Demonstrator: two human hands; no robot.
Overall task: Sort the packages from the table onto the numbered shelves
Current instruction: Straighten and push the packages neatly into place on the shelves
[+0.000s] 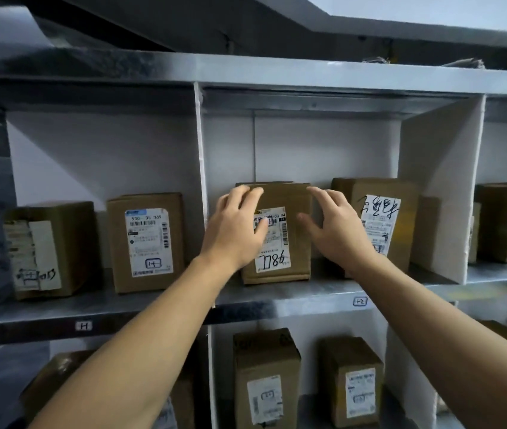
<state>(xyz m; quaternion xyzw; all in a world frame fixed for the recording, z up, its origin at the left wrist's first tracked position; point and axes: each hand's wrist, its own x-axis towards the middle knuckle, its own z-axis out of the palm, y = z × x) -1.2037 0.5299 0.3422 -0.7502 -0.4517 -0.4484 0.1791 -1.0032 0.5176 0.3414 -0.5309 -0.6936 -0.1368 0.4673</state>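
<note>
A brown cardboard box [289, 198] with a white shipping label marked "7786" stands upright on the metal shelf [307, 300], in the compartment tagged "1-2" [359, 301]. My left hand [236, 224] grips its upper left corner, fingers curled over the top edge and thumb on the label. My right hand [335, 224] hovers at the box's right side with its fingers spread, and I cannot tell whether it touches. Both forearms reach up from below.
A second box [400, 193] stands to the right in the same compartment. Two boxes [147, 243] [48, 249] fill the left compartment tagged "1-1" [84, 325]. White dividers [201, 168] separate the compartments. More boxes [266, 379] [352, 382] sit on the shelf below.
</note>
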